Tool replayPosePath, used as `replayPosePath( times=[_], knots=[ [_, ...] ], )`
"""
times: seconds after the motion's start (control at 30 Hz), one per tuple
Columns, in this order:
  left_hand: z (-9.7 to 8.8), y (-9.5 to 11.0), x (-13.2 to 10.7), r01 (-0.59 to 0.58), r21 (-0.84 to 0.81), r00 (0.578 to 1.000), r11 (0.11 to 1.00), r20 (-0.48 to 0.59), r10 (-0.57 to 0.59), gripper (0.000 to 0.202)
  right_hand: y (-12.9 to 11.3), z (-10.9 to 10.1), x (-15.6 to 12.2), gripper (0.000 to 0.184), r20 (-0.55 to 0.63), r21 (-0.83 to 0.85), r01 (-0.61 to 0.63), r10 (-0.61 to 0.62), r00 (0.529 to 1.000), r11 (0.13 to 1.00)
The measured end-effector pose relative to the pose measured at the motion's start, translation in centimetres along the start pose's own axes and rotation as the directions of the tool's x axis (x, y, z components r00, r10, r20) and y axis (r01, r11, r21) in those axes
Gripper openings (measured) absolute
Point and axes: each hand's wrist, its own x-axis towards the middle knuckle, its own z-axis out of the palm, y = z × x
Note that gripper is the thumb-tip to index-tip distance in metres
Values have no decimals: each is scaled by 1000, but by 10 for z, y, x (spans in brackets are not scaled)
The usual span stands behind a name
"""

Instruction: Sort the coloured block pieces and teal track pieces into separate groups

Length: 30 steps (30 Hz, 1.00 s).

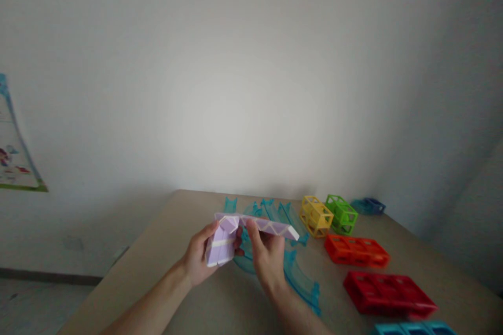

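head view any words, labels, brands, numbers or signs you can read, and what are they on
No text can be read.
Poster, left edge: drawings show; any print is too small and blurred to read.
Lilac toy: no lettering shows.
Orange block and red block: none shows.

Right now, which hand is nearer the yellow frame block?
Right. The right hand is left of the yellow frame block and closer to the camera; the left hand is farther left.
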Motion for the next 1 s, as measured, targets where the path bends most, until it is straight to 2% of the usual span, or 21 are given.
replayPosePath(
  times=[0.13, 0.4, 0.47, 0.6, 0.7, 0.87, 1.0],
  knots=[
    [0, 0, 0, -7, 14, 999, 1000, -42, 7, 37, -1, -2, 1, 34, 0, -136, 45, -45, 999, 990],
    [8, 5, -2, 51, -13, 998, 999, -47, -51, 45, 0, -1, -1, 30, -23, -177, -11, 7, 1000, 984],
    [7, 5, -2, 65, 5, 997, 998, -44, -64, 47, -2, 0, -1, 31, -15, -153, -39, 38, 999, 987],
    [5, 3, -2, 53, 31, 998, 998, -40, -52, 52, -1, 4, -3, 28, 98, -22, -128, 129, 987, 992],
    [4, 4, -1, 44, 28, 999, 999, -29, -43, 53, 1, 6, -3, 28, 118, 30, -148, 143, 983, 989],
    [2, 7, -1, 73, -12, 997, 997, 2, -73, 58, -4, 4, -3, 28, 196, 93, -133, 112, 974, 987],
    [1, 8, -1, 84, -88, 996, 993, 38, -81, 59, -13, 0, -3, 24, 157, -27, -6, 11, 987, 1000]
  ],
)
